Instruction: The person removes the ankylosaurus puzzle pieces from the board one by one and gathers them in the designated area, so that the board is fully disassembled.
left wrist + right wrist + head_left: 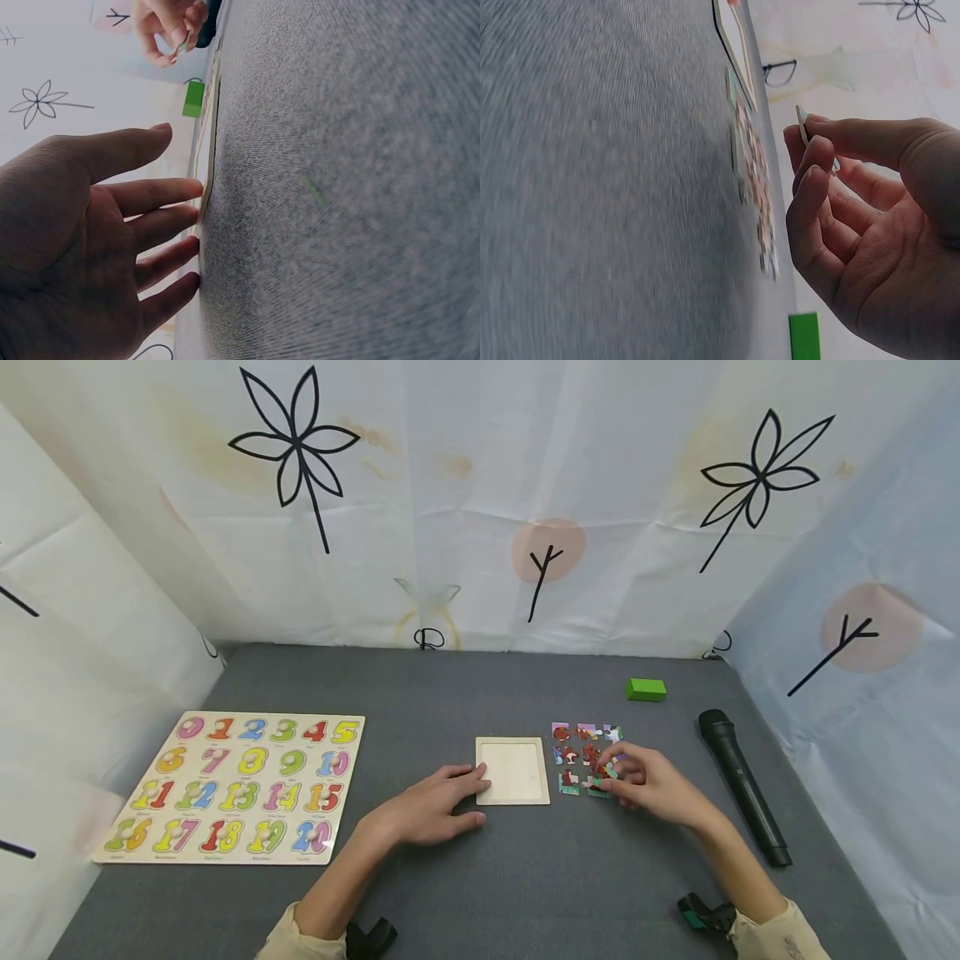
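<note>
My right hand (652, 783) pinches a small jigsaw puzzle piece (802, 124) between thumb and fingers, raised off the table in the right wrist view. Below and beside it lie several colourful jigsaw pieces (568, 781) in loose rows. To their left is a shallow square wooden puzzle tray (513, 772) with a raised rim and a bare base. With fingers extended, my left hand (431, 806) touches the tray's left edge. The left wrist view shows its palm and fingertips against that edge, nothing held. What picture the pinched piece bears is hard to make out.
A wooden number board (247, 789) with coloured knobbed numerals lies at the left. Behind the pieces sits a green block (646, 689). A black microphone (744, 787) lies right of my right hand. White patterned cloth (465, 502) rises along the grey table's back and sides.
</note>
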`<state>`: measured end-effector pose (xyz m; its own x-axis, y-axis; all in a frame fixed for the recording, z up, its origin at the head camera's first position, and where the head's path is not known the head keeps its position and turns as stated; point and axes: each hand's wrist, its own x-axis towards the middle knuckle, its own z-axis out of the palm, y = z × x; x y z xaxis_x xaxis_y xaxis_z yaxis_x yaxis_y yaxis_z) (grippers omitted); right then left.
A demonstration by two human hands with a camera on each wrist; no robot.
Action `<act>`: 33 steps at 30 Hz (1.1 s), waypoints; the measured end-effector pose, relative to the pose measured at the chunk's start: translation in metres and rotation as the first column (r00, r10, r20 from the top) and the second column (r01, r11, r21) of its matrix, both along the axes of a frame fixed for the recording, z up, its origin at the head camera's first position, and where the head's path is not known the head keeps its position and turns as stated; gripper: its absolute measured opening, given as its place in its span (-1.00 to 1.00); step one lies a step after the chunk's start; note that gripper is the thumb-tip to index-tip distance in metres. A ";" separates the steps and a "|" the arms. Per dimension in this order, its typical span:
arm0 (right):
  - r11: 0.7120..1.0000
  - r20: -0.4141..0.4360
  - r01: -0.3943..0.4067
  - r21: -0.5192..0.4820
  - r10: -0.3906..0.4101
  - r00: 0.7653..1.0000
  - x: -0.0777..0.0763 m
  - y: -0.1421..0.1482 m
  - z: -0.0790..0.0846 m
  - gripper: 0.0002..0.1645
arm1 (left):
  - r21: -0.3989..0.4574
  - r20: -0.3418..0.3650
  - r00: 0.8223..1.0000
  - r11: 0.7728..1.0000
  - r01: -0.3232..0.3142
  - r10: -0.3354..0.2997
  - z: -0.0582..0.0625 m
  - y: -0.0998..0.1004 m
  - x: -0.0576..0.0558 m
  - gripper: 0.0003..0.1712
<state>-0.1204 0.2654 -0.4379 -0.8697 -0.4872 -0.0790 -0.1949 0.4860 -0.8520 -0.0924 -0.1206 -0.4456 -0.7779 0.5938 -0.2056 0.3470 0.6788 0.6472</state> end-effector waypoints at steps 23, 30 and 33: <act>0.985 -0.037 0.016 0.172 -0.009 0.999 -0.001 0.033 -0.006 -0.78 | 0.002 -0.008 1.000 1.000 0.009 -0.009 0.001 0.000 0.001 -0.31; 0.964 -0.119 0.065 0.256 -0.035 0.992 0.000 0.027 -0.010 -0.80 | -0.001 -0.008 1.000 1.000 0.013 -0.013 0.001 0.001 0.000 -0.31; 0.956 -0.169 0.087 0.281 -0.040 0.985 0.002 0.023 -0.010 -0.80 | -0.005 -0.014 1.000 1.000 0.018 -0.018 0.000 0.001 0.000 -0.30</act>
